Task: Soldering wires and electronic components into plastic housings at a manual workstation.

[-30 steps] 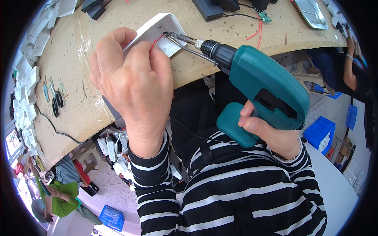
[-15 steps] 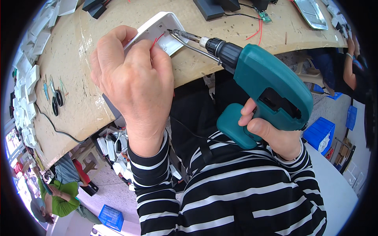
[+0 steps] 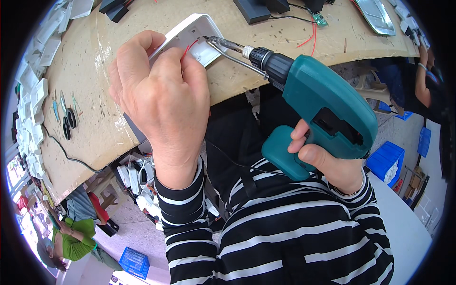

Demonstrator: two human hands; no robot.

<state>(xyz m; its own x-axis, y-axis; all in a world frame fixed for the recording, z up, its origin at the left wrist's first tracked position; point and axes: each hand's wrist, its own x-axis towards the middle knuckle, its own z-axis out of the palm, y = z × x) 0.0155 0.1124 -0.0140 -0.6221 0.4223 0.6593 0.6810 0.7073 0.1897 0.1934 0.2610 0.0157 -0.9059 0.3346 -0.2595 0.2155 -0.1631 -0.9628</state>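
Observation:
My left hand (image 3: 161, 95) is closed at the near edge of the table, over a white plastic housing (image 3: 205, 56) with an open, hollow side. Between its thumb and fingers runs a thin red wire (image 3: 190, 46), whose end reaches inside the housing. My right hand (image 3: 327, 161) is wrapped round the grip of a teal pistol-shaped soldering gun (image 3: 330, 97), one finger at the trigger. The gun's dark tip (image 3: 213, 39) and the thin metal feed tube (image 3: 237, 60) beneath it meet inside the housing, by the wire's end. My left fingertips are partly hidden.
Black scissors (image 3: 69, 121) and a black cable (image 3: 64, 154) lie on the left. At the back are black boxes (image 3: 251, 10), a green circuit board (image 3: 319, 20) and a metal tray (image 3: 375, 18). White housings (image 3: 35, 107) line the left edge. Co-workers sit at both sides.
Both my hands and the housing hold nearly still; the soldering gun has shifted very slightly. At the lower left, the co-worker in green has moved an arm.

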